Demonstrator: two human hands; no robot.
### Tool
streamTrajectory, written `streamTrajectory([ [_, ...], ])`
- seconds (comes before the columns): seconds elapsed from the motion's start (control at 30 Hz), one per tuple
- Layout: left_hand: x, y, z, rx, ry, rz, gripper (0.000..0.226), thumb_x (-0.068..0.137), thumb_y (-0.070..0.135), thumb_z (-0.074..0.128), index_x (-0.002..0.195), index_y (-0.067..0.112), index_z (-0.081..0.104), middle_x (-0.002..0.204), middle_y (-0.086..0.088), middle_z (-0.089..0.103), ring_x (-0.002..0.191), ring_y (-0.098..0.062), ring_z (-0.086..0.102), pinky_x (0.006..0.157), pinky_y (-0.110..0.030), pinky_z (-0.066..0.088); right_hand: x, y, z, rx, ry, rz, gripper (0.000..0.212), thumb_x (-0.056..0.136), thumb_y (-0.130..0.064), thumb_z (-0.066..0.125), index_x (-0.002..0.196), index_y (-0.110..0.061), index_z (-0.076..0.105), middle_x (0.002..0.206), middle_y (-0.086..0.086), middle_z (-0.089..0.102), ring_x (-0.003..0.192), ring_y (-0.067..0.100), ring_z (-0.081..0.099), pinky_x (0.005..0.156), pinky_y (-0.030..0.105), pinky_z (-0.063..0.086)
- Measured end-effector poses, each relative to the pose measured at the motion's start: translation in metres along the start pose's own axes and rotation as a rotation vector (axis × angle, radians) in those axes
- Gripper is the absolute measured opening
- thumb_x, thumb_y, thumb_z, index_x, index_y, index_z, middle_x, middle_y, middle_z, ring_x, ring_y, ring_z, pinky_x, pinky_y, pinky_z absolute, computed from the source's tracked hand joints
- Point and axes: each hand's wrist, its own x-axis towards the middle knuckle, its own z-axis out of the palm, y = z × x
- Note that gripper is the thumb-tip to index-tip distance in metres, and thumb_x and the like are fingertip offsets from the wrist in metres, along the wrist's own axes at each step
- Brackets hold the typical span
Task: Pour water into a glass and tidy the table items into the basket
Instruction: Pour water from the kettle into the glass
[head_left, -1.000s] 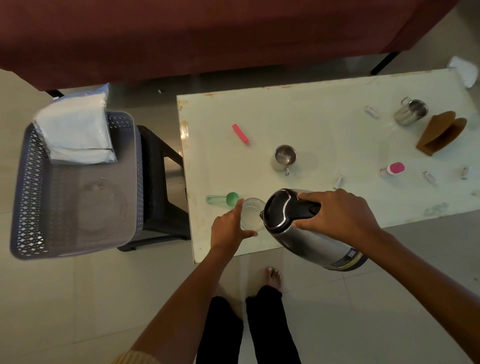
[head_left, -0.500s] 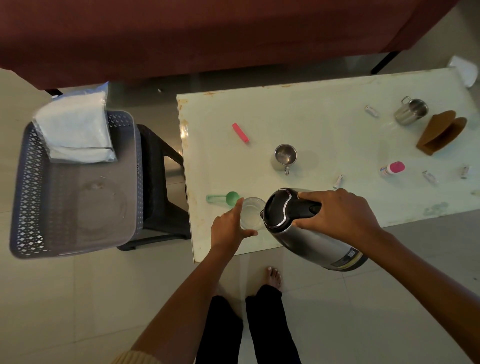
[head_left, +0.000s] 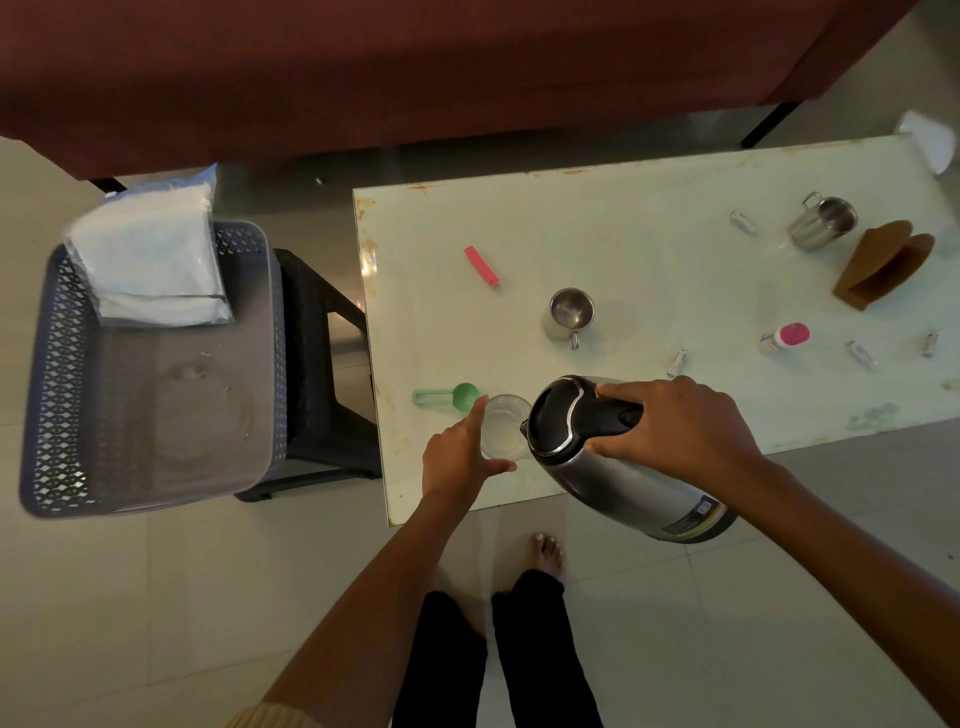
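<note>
At near table (head_left: 649, 260) edge, our right hand (head_left: 680, 428) grips tilted kettle (head_left: 613, 467); left hand (head_left: 457, 457) cups glass (head_left: 501, 423).

the basket (head_left: 52, 364) sits on a stool (head_left: 311, 322) left of the worktop (head_left: 649, 249), a bag (head_left: 150, 260) in its far corner. at the worktop's near left edge stands the glass (head_left: 504, 426), a scoop (head_left: 447, 396) just left of it, the kettle (head_left: 623, 478) tilted at its right, a cup (head_left: 569, 314) behind.
</note>
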Motion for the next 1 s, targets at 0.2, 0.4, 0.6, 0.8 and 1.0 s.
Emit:
streamTrajectory([
  [0.2,0.0003,-0.0002,0.0004,0.001,-0.002,-0.002,0.094,0.068,0.047,0.077,0.143,0.025,0.024,0.112,-0.009,0.066,0.097,-0.027,0.063,0.083,-0.038,0.052,0.0010,0.0005,-0.0001,-0.002,-0.003,0.002,0.063,0.073,-0.060,0.063,0.130,-0.039,0.048,0.125,-0.002,0.062,0.110,0.022,0.058,0.088,0.031,0.046],
  [0.4,-0.0003,-0.0003,-0.0006,0.003,-0.008,-0.002,0.094,0.068,0.046,0.076,0.143,0.024,0.024,0.114,-0.009,0.066,0.098,-0.027,0.062,0.084,-0.038,0.052,0.0012,0.0002,-0.0017,-0.013,-0.021,-0.013,0.064,0.075,-0.061,0.062,0.132,-0.037,0.046,0.128,-0.003,0.060,0.113,0.021,0.057,0.091,0.032,0.045],
  [0.6,-0.0019,0.0017,-0.0016,0.002,0.001,0.005,0.094,0.069,0.046,0.076,0.144,0.024,0.024,0.116,-0.009,0.065,0.100,-0.026,0.062,0.083,-0.034,0.050,0.0019,-0.0011,-0.0023,-0.010,-0.020,-0.015,0.065,0.074,-0.061,0.062,0.132,-0.036,0.046,0.127,-0.003,0.061,0.113,0.020,0.057,0.090,0.031,0.045],
  [0.8,-0.0015,0.0027,-0.0030,-0.004,-0.008,-0.007,0.094,0.070,0.045,0.075,0.144,0.024,0.023,0.116,-0.009,0.065,0.101,-0.026,0.061,0.084,-0.034,0.049,0.0002,-0.0016,-0.0027,0.004,-0.005,-0.001,0.062,0.073,-0.058,0.064,0.130,-0.037,0.049,0.124,-0.004,0.063,0.110,0.021,0.058,0.088,0.031,0.045],
  [1.0,-0.0016,0.0022,-0.0029,-0.006,-0.015,-0.006,0.094,0.070,0.046,0.075,0.145,0.024,0.022,0.119,-0.009,0.064,0.102,-0.026,0.061,0.086,-0.035,0.050,0.0002,-0.0026,-0.0041,-0.016,-0.019,-0.008,0.063,0.075,-0.059,0.063,0.132,-0.037,0.047,0.126,-0.004,0.061,0.112,0.021,0.058,0.090,0.031,0.045],
])
